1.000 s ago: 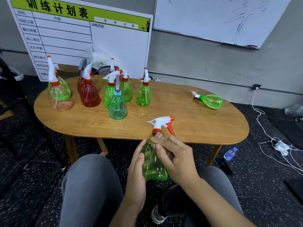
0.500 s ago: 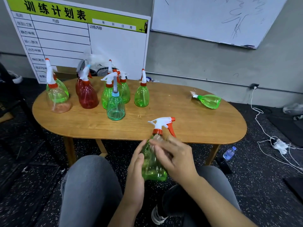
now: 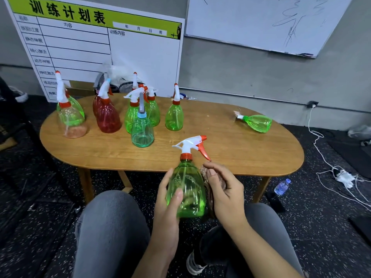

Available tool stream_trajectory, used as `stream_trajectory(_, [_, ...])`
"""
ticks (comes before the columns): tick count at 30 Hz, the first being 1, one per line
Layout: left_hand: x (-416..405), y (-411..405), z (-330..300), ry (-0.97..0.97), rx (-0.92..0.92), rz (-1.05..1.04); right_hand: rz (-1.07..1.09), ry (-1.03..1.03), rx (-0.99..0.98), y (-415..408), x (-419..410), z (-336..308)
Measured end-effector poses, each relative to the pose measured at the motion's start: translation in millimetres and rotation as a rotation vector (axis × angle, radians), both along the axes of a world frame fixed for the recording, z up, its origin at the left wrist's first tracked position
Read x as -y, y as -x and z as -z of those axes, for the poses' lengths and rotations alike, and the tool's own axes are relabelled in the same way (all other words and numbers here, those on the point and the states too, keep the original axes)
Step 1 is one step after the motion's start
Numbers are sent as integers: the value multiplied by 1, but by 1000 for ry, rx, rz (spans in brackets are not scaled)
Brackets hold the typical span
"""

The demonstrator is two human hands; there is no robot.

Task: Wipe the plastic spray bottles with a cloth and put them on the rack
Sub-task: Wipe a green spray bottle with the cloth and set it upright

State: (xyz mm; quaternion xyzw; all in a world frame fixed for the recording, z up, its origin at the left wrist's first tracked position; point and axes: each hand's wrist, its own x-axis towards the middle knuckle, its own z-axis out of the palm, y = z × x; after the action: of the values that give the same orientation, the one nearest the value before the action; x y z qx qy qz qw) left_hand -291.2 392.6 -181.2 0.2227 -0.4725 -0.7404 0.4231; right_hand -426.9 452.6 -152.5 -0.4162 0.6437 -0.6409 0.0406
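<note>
Head view: my left hand (image 3: 167,199) wraps the ribbed, translucent green plastic spray bottle (image 3: 185,194), held upright above my lap, just before the rounded wooden table (image 3: 230,155). Its white trigger head with orange lever (image 3: 191,146) points right. My right hand (image 3: 224,192) pinches a crumpled brownish cloth (image 3: 204,171) against the bottle's right side. Glossy green and red bottles (image 3: 128,115) stand clustered on the tabletop; one green bottle (image 3: 257,122) lies sideways, well apart.
</note>
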Motion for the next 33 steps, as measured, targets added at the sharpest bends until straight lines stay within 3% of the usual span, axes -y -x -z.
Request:
stream_trajectory(8, [0,5,4,38,66,45,-14,25,2,-1,6,-8])
stream_trajectory(13, [0,4,6,-26,19,59,-47,-95,-55,-5,12,-10])
stream_trajectory(16, [1,2,4,-44,4,44,-42,-140,-230,-9,8,-7])
stream_trajectory(23, [0,-1,-2,-61,-53,30,-222,-107,-894,-20,-26,8])
stream_trajectory(26, [0,0,-1,-61,-36,34,-215,-105,-1022,-12,-27,4])
stream_trajectory(28, [3,2,1,-58,-19,20,-177,-124,-980,-9,-20,0])
stream_trajectory(33, [3,3,3,1,65,1,57,-200,-507,-6,13,-18])
